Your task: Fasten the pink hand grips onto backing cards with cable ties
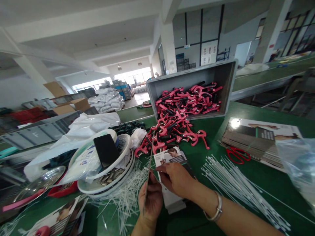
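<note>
My left hand (150, 200) stands upright near the front of the green table, holding a long thin grey strip (149, 170) between its fingers. My right hand (176, 178), with a silver bangle on the wrist, reaches across from the right. Its fingertips stop close to the strip, above a printed card (169, 157). Beyond the card lies a spilled pile of red and black Y-shaped plastic tools (173, 131). More of them fill a tilted grey plastic crate (189, 77).
White cable ties (236, 186) lie spread on the green table (211, 131), with more (125, 196) to the left. Red scissors (237, 154) rest beside a stack of printed cards (258, 144). White plates (105, 185) hold a black phone (106, 150). A clear plastic bag (297, 170) hangs at right.
</note>
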A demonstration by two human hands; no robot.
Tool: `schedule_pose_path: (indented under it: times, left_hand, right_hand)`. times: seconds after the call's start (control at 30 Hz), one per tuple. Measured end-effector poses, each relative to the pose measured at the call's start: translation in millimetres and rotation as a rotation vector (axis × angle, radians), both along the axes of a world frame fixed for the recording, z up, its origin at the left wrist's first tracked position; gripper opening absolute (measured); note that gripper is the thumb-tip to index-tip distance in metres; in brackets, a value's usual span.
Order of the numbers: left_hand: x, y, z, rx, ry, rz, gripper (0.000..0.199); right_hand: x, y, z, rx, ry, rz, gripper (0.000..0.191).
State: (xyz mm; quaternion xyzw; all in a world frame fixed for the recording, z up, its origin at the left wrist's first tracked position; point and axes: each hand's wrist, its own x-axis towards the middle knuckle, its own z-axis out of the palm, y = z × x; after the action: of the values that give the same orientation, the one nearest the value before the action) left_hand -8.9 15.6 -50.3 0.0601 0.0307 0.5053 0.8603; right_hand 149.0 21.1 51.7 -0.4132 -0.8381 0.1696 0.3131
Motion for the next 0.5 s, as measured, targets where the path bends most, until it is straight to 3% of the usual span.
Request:
schedule_pose_path:
  times: [0.13,0.23,0.37,0.5]
  left_hand:
    - [1.7,-0.3,3.1,-0.05,0.039,0.027,0.024]
    - [2.8,0.2,4.2,0.011,0.127,0.01,0.02]
    - [4.2,0.3,4.9,0.133,0.325,-0.147,0.016]
    - [8.4,-0.3,7.8,0.103,0.418,-0.089,0.026]
  right_hand:
    - [-0.6,2.1,-4.4,-0.018,0.049,-0.008,0.02]
    - [-2.1,5.3,-11.4,-0.052,0.141,0.007,0.021]
    - [-5.7,10.2,-20.6,-0.231,0.507,-0.077,0.017]
    - [-6.4,11.1,-23.4,-0.363,0.759,-0.102,0.026]
